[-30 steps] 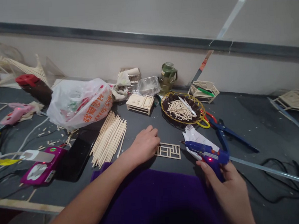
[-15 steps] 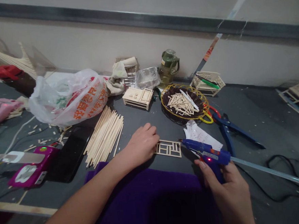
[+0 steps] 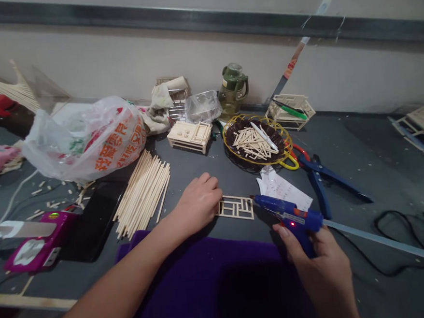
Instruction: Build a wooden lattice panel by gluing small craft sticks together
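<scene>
While right hand [image 3: 323, 265] holds glue gun [image 3: 286, 213], stick frame [image 3: 238, 205] lies near table's front edge [image 3: 33, 300], between nozzle [image 3: 254, 199] and left hand [image 3: 199, 201] (closure indeterminable).

Looks like a craft workshop, judging by the glue gun [image 3: 292, 214], cutters [image 3: 319, 174], sticks [image 3: 144, 195], offcuts [image 3: 252, 144] and small wooden model [image 3: 189, 137] on the bench [image 3: 349, 144].

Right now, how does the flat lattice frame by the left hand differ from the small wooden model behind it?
The lattice frame lies flat, while the wooden model stands raised on supports. The frame is mostly open gaps; the model has a largely filled top with small pieces on it. The left hand covers the frame's left end, whereas no hand is at the model. Both are pale wood.
</scene>
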Demonstrator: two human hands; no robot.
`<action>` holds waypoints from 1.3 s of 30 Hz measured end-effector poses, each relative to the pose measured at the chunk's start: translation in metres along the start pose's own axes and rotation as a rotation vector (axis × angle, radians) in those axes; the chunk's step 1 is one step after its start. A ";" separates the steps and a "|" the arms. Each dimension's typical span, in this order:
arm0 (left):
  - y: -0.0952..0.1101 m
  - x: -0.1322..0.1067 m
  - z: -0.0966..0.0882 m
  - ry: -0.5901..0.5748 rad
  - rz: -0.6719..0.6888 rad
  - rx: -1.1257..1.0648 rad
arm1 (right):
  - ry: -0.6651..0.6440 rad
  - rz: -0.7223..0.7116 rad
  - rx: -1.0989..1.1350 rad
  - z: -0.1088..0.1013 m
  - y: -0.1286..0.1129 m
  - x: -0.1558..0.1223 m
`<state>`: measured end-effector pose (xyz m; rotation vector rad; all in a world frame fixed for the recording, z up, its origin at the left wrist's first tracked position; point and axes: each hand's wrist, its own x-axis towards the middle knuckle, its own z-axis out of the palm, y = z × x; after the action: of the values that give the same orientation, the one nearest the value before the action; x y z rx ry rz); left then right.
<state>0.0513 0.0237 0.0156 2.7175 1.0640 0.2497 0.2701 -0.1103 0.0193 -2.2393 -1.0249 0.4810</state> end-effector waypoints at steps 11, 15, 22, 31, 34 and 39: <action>0.001 0.001 0.002 0.007 -0.023 0.001 | -0.016 -0.007 -0.017 0.002 0.002 -0.001; 0.001 0.002 0.002 0.000 -0.016 0.043 | -0.020 0.010 -0.041 0.002 0.004 -0.001; 0.001 0.002 0.001 0.001 -0.025 0.056 | -0.074 -0.015 -0.107 0.001 0.009 0.000; 0.003 0.001 -0.002 0.001 -0.015 0.066 | -0.120 -0.063 -0.141 0.001 0.008 0.000; 0.004 0.001 -0.004 -0.005 -0.016 0.094 | -0.131 -0.081 -0.131 0.001 0.008 0.000; 0.004 0.001 -0.006 -0.013 -0.020 0.113 | -0.139 -0.077 -0.118 0.001 0.007 0.001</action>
<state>0.0531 0.0221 0.0223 2.8015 1.1334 0.1731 0.2741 -0.1130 0.0138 -2.2850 -1.2352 0.5617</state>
